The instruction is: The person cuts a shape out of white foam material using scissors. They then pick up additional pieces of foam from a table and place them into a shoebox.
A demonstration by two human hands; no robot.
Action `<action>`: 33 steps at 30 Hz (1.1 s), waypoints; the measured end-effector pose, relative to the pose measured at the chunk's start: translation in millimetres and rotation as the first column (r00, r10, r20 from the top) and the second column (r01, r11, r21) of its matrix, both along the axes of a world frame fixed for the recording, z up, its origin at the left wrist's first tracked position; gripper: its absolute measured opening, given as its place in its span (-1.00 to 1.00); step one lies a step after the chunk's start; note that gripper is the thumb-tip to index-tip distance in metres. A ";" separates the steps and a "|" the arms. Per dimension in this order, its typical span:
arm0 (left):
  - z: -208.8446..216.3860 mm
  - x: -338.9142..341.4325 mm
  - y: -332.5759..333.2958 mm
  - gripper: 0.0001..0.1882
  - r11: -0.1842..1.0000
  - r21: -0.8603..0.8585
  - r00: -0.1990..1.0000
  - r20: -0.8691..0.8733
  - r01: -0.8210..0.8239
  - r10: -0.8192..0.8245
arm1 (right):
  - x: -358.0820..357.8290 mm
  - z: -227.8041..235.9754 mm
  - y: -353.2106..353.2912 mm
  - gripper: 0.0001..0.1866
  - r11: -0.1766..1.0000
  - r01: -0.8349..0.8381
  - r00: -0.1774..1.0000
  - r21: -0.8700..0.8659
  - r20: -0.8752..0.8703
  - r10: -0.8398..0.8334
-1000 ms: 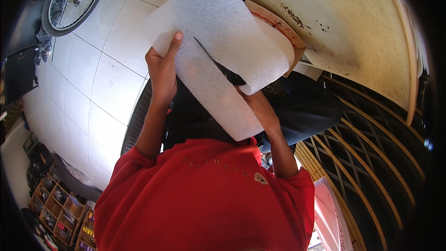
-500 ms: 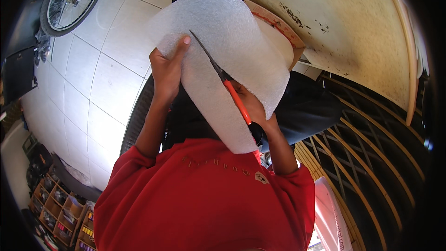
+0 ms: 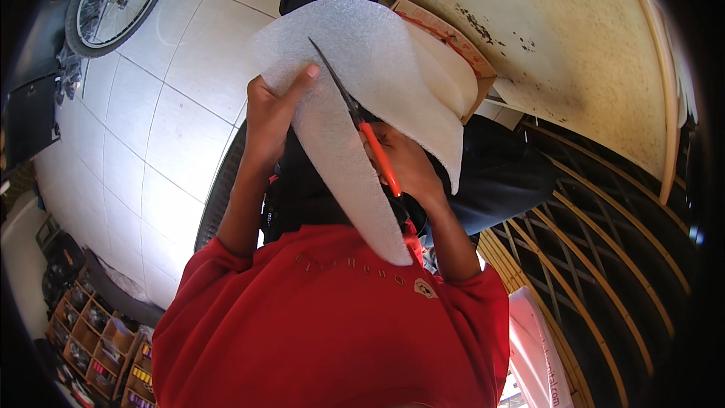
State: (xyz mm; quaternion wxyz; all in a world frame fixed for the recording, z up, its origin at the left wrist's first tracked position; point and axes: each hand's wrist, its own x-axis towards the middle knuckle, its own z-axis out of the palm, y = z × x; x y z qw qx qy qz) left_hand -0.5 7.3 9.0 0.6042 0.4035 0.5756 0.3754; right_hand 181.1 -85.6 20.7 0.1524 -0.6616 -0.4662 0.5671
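Observation:
A thin white foam sheet [image 3: 377, 49] spreads over my lap, slit from its near edge into a narrow strip and a wider piece. My left hand [image 3: 276, 109] grips the sheet's left edge, thumb on top and fingers underneath. In my right hand [image 3: 404, 162] are scissors [image 3: 379, 157] with red-orange handles, lying along the slit. One dark blade shows above the foam, its tip pointing away and a little left; the other blade is hidden. The cut strip hangs toward my red shirt, and the wider piece droops over to the right.
An open cardboard box [image 3: 445, 30] holding white sheets stands behind the foam. A bicycle wheel [image 3: 117, 4] is at the far left on pale floor tiles. To the right are a stained board [image 3: 559, 38] and a slatted rack [image 3: 604, 257]. A compartmented wooden organizer [image 3: 91, 332] is lower left.
The scissors have advanced slightly along the slit, and the gap between strip and wider piece has widened. My right hand has shifted a little left and shows more. The strip's end hangs lower.

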 end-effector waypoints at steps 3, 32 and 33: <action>-9.1 -1.3 4.6 -0.61 0.995 0.045 0.996 0.009 -0.084 0.083 | 0.2 -8.5 -4.9 -0.32 0.998 0.024 1.000 -0.060 0.008 -0.023; -5.1 -13.1 1.1 -0.67 0.993 -0.043 0.993 -0.036 0.108 -0.110 | -23.4 -4.4 25.9 -0.25 0.988 0.106 0.981 -0.114 -0.151 -0.123; -5.4 -14.7 1.1 -0.67 0.991 -0.051 0.992 -0.035 0.122 -0.124 | -22.8 -4.8 26.8 -0.25 0.990 0.088 0.980 -0.107 -0.167 -0.105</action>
